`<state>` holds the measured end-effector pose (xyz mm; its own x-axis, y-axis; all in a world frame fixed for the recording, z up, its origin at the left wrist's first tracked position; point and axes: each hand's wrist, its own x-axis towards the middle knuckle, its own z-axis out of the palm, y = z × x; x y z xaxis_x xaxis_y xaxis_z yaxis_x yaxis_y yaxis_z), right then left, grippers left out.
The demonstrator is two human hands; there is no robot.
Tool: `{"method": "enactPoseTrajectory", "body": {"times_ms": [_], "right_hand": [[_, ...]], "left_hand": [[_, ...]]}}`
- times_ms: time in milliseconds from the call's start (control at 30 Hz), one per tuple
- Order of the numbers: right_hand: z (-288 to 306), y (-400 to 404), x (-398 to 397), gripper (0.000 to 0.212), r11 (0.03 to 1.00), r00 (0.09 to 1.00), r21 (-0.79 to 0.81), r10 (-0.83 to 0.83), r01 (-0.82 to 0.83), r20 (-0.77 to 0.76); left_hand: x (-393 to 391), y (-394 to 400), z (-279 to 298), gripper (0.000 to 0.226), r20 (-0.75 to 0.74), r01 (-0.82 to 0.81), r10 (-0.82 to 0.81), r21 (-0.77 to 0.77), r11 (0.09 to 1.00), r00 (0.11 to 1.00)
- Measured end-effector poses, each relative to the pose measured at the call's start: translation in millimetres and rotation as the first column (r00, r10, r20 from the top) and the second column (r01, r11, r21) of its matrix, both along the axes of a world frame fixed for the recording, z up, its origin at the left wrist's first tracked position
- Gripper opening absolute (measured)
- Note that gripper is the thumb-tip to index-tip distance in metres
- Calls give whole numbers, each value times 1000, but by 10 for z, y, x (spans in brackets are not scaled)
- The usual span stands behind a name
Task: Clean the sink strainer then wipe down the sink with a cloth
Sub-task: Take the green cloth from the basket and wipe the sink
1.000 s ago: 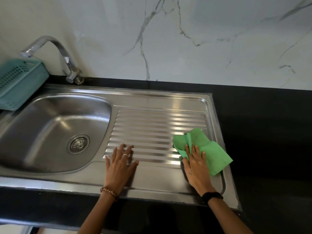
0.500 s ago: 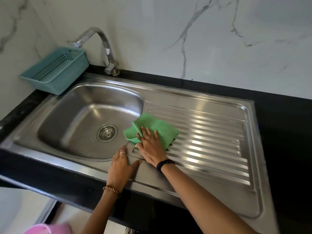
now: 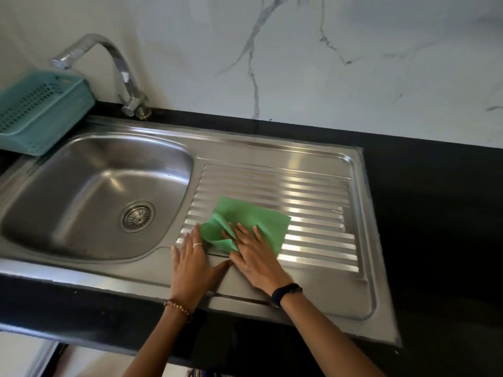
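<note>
A green cloth (image 3: 253,216) lies crumpled on the ribbed drainboard (image 3: 313,202) of the steel sink (image 3: 103,159). My right hand (image 3: 257,254) presses flat on the cloth's near part with straight fingers. My left hand (image 3: 192,261) rests flat on the steel just left of it, fingertips touching the cloth's left edge. The round strainer (image 3: 137,216) sits in the drain at the bottom of the basin, to the left of both hands.
A chrome tap (image 3: 119,66) curves over the basin's back left. A teal slotted basket (image 3: 40,110) stands at the far left by the wall. Black countertop (image 3: 435,213) surrounds the sink, with a marble wall behind.
My right hand has slid the cloth from the drainboard's right end to the basin's rim, then back right onto the ribs. My left hand has stayed flat near the front.
</note>
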<state>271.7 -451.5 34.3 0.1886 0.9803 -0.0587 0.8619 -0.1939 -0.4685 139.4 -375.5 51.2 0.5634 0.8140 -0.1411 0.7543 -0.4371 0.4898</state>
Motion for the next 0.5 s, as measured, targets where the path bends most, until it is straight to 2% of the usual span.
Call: {"method": "enactPoseTrajectory", "body": {"times_ms": [100,233,300,433,500], "right_hand": [[-19,-490,320,51,988,988,-8,-155,155,26],[-11,-1088,745,49,923,922,-49,-378,382,79],[16,-1294,879,50,877,880,-90,-462,472,112],[52,-1455,771,50,811,821,-147,-572,566,7],[60,-1538,567,49,813,822,-119,-559,570,111]], "left_hand": [[329,-231,-37,108,-58,171,-172,-12,985,983],[559,-438,-129,101,-164,374,-381,-73,925,910],[559,-456,-163,104,-179,406,-414,-81,910,892],[494,-423,-160,121,-207,436,-445,-87,896,871],[442,-393,-154,121,-214,435,-443,-83,896,871]]}}
